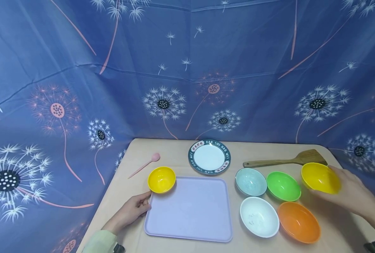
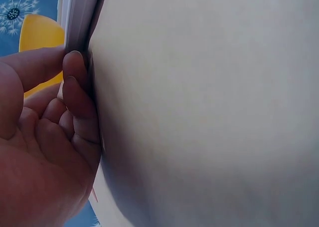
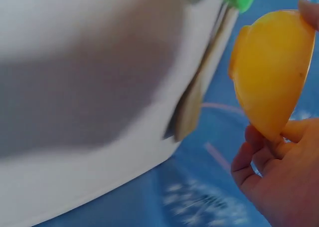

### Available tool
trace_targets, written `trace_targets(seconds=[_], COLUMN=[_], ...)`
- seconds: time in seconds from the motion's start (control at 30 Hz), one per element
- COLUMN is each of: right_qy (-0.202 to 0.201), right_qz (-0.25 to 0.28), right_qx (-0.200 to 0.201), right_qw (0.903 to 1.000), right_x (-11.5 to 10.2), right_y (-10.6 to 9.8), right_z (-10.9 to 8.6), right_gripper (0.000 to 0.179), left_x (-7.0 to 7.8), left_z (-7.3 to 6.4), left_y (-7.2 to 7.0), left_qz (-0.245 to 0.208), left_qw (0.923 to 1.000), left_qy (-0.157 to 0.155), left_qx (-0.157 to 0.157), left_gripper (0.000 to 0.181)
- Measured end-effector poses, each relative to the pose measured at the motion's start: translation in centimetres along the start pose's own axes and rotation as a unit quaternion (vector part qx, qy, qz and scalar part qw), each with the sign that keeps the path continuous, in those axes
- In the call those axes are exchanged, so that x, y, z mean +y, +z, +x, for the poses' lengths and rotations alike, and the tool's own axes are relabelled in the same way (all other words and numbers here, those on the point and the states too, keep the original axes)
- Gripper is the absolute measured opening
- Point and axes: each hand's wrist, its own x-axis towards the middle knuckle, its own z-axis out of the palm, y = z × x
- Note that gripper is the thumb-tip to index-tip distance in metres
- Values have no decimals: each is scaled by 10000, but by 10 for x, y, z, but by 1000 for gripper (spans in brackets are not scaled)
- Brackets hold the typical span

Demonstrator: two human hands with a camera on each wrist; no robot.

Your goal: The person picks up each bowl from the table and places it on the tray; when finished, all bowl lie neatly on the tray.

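At the right side of the table, my right hand (image 1: pixel 353 189) grips a yellow bowl (image 1: pixel 320 177) by its rim. The right wrist view shows that yellow bowl (image 3: pixel 271 70) held above the table, between the thumb and fingers (image 3: pixel 249 162). My left hand (image 1: pixel 132 211) is at the left edge of a lavender tray (image 1: pixel 190 211), pinching its rim. In the left wrist view the fingertips (image 2: pixel 75 62) meet the tray edge (image 2: pixel 82 17). Another yellow bowl (image 1: pixel 161 180) sits on the tray's upper left corner.
Right of the tray stand a light blue bowl (image 1: pixel 250 182), a green bowl (image 1: pixel 284 186), a white bowl (image 1: pixel 259 217) and an orange bowl (image 1: pixel 299 222). Behind them lies a wooden spatula (image 1: pixel 279 161). A green-rimmed plate (image 1: pixel 209 157) and a pink spoon (image 1: pixel 146 164) lie farther back.
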Motion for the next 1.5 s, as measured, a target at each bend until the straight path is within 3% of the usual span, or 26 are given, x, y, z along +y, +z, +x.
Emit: trace_targets(seconds=[0.17,0.4,0.6,0.83,1.0,1.27,1.5], right_qy=[-510,-455,-1153,-1717,-1938,-1732,-1924], right_qz=[263,-5,138,3,295,635,872], right_qx=[39,-579,-504,-575,-640,-1431,-1830], right_qw=[9983,9973,9920,9835,9785,9724,9602], right_x=[-42,-114,-175,-241,-280,-322,-353], right_y=[-1,6,22,58,91,138,172], right_z=[8,14,11,5,-3,-15,-27], right_gripper=[106,121,113,120,115,120,111], left_x=[-1,-1,1,-1,-2,-2,-2], left_z=[0,1,2,0,1,3,2], left_y=[-1,-2,-3,-4,-4,-3,-4], left_qz=[-77,-126,-200,-261,-236,-188,-253], left_qw=[9999,9999,9997,9996,9996,9997,9997], left_qy=[14,-10,-90,-23,-1,-30,-55], left_qx=[-63,-104,-106,-124,-154,-155,-54], left_gripper=[62,63,63,63,63,62,64])
